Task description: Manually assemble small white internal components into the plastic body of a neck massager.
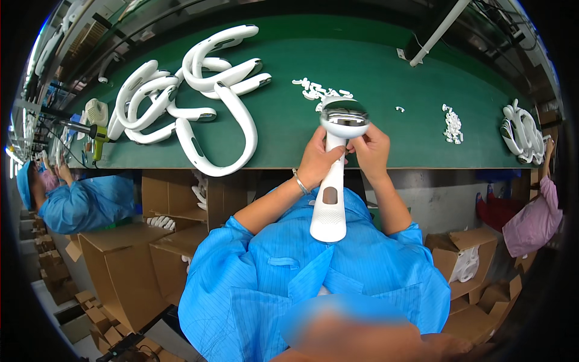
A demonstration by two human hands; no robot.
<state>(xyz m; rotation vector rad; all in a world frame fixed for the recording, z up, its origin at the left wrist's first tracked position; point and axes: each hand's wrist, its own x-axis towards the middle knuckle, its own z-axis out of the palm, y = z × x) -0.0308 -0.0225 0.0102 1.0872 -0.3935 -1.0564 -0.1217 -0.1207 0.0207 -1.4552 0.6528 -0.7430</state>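
Note:
A white curved device (329, 208), by its shape a neck fan seen nearly end-on, stands in front of my chest over the table's near edge. Its upper end is rounded with a shiny chrome face; lower down are a brownish oval window and a dotted grille. My left hand (318, 160) wraps round its middle from the left. On the other side, my right hand (373, 151) has thumb and fingers pinched together against the device; what they hold, if anything, is hidden. Just beyond the chrome end lies a scatter of small white plastic parts (315, 90).
Several white U-shaped neck fans (238, 130) are heaped on the green table (362, 66) at left, beside a yellow-green power tool (98, 140). More small white parts (452, 125) and neck fans (522, 133) lie at right. Cardboard boxes (117, 265) stand below; co-workers (90, 202) sit on both sides.

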